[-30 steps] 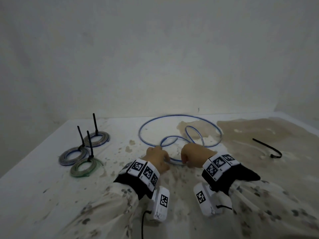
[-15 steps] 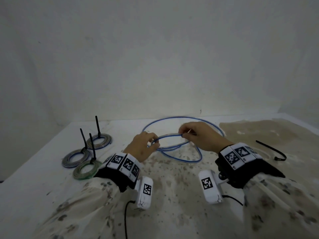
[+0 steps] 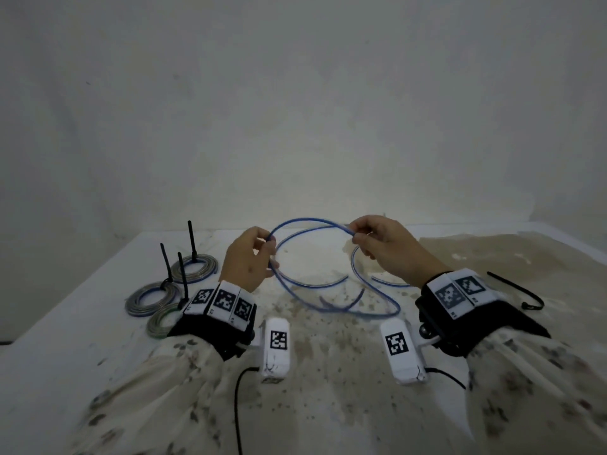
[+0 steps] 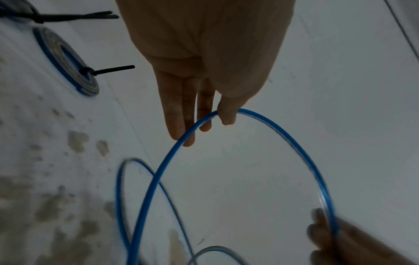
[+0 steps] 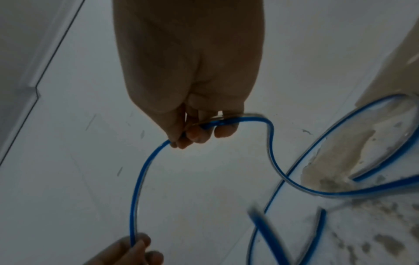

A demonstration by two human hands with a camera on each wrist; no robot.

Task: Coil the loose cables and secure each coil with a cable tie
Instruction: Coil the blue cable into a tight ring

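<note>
Head view shows a thin blue plastic-sheathed cable [image 3: 305, 222] arching in the air between both hands, its remaining loops trailing onto the stained white tabletop [image 3: 328, 372] just near of them. The left hand [image 3: 248, 262] pinches the arc's left end between thumb and curled fingers; the right hand [image 3: 387, 247] pinches its right end with fingertips pressed together. Three finished grey-blue cable coils [image 3: 193, 269], each bound by an upright black cable tie, sit at the left, apart from the hands. A loose black cable tie [image 3: 515, 289] lies at the right, beyond the right wrist. Bare table stretches to the far wall and toward both side edges.
</note>
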